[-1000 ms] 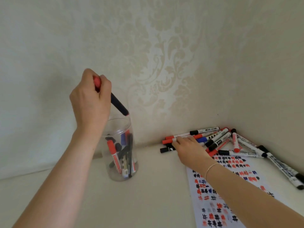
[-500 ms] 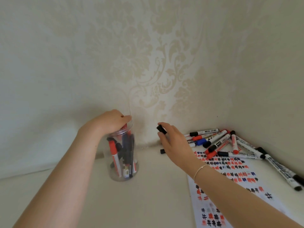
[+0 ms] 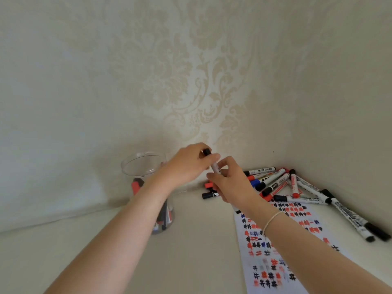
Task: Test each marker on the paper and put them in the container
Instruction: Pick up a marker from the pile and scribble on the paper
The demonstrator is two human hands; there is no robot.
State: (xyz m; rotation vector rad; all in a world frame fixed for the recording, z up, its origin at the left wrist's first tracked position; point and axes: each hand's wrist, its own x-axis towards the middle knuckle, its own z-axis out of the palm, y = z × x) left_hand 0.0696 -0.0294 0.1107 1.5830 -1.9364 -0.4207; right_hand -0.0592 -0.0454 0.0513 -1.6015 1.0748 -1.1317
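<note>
Change: left hand [image 3: 186, 166] has left the container [image 3: 146, 166] rim since 0.5 s ago and joined the right hand [image 3: 231, 183]; both now on one marker [image 3: 214, 166].
Left hand: fingers curled, pinching marker's black cap end, up & right of container.
Right hand: fingers curled round marker's white barrel, just below left hand; thin bracelet [image 3: 271, 219] at wrist.
Marker: near upright, held in air, right of container, clear of the paper [image 3: 282, 247].
Container: clear jar, upright, several markers inside; left forearm crosses in front.
Loose markers [image 3: 282, 185]: pile on table, well right of container, by wall corner.
Paper: right of container, covered w/ red, black, blue test marks.
</note>
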